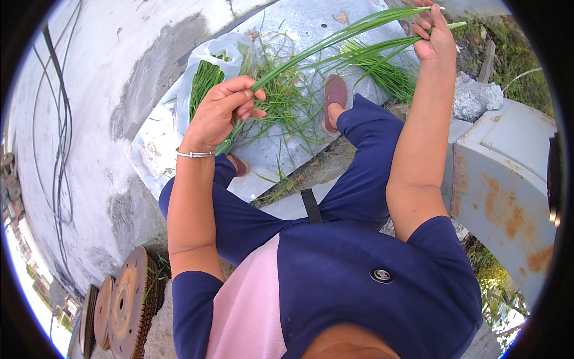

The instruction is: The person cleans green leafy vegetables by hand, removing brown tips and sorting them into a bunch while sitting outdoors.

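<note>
Long green chives [309, 47] stretch between my two hands, with their pale ends at the upper right. My left hand [219, 110], a metal bangle at its wrist, grips the leafy end. Farther off, my right hand [431, 38] pinches the stalks near the pale ends, in two separate strands. Behind my left hand stands a translucent plastic bag [186, 85] with more greens [206, 83] inside. Loose leaves and trimmings [287, 112] lie scattered on a grey sheet [309, 148]. A bundle of chives [385, 74] rests below my right hand, its pale ends towards the upper left.
My shoes [335, 101] are on or at the sheet. A rusty grey metal casing [502, 197] stands at the right, beside a broken chunk of concrete [475, 96]. Stacked rusty discs [123, 305] are at the lower left. Black cables [60, 148] run over the concrete ground [94, 80].
</note>
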Action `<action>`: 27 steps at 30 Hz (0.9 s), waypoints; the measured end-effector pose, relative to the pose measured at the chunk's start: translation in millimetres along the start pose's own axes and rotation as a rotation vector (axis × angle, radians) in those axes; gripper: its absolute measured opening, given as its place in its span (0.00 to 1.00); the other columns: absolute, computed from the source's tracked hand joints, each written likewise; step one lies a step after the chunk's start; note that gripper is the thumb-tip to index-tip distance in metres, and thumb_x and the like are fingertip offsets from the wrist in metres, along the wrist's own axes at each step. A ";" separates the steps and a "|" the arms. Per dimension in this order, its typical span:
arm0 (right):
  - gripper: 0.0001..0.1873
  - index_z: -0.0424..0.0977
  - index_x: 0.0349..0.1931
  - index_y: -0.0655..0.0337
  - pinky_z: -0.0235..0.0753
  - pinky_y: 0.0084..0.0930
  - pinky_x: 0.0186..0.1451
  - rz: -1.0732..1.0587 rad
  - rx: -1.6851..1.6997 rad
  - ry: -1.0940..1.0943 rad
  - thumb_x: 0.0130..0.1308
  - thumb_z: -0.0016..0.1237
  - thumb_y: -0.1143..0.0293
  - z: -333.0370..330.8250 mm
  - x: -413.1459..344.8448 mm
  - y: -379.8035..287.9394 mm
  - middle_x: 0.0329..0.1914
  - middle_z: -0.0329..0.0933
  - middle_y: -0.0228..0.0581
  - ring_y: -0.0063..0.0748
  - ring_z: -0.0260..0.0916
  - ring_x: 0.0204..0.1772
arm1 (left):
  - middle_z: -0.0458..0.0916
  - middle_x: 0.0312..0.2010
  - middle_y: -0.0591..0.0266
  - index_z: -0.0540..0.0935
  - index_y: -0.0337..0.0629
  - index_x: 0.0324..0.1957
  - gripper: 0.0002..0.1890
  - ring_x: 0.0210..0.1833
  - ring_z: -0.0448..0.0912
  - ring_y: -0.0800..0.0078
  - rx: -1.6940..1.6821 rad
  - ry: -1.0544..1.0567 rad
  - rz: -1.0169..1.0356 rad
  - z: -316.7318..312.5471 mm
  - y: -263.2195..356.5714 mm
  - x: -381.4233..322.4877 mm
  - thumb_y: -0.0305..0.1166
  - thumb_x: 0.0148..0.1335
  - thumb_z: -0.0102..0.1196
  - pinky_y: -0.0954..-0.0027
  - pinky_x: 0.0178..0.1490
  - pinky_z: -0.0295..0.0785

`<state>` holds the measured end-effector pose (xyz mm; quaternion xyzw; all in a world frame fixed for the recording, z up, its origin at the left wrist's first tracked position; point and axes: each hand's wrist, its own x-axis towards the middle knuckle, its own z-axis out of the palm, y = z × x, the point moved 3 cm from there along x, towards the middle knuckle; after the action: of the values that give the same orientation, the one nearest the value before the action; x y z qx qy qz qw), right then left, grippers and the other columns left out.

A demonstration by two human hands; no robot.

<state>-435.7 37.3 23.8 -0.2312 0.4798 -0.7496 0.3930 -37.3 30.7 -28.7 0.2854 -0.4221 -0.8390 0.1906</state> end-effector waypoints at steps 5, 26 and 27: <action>0.13 0.64 0.41 0.67 0.58 0.14 0.22 -0.032 0.218 0.016 0.66 0.38 0.65 -47.5 25.1 -6.3 0.44 0.70 0.49 0.23 0.57 0.26 | 0.66 0.17 0.71 0.78 0.36 0.30 0.08 0.23 0.64 0.81 0.122 0.101 0.070 -13.7 -5.4 2.4 0.24 0.57 0.44 0.75 0.41 0.69; 0.09 0.72 0.35 0.60 0.67 0.27 0.34 -0.622 -1.848 -0.243 0.58 0.48 0.65 3.6 41.7 65.0 0.25 0.73 0.33 0.30 0.69 0.30 | 0.73 0.45 0.51 0.72 0.44 0.51 0.22 0.47 0.71 0.52 1.181 -0.216 -0.098 13.5 -23.7 -18.0 0.29 0.51 0.56 0.62 0.49 0.67; 0.17 0.72 0.44 0.62 0.70 0.34 0.41 -0.433 -2.054 -0.333 0.56 0.50 0.64 -13.2 50.2 93.6 0.29 0.76 0.42 0.44 0.73 0.36 | 0.73 0.45 0.51 0.72 0.44 0.51 0.22 0.47 0.71 0.52 1.177 -0.179 -0.126 10.7 -25.0 -19.6 0.29 0.51 0.56 0.62 0.49 0.67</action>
<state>-440.2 -17.8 -67.8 -0.6323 0.7714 0.0022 -0.0717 -31.2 62.3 -37.7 0.2958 -0.8126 -0.4947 -0.0859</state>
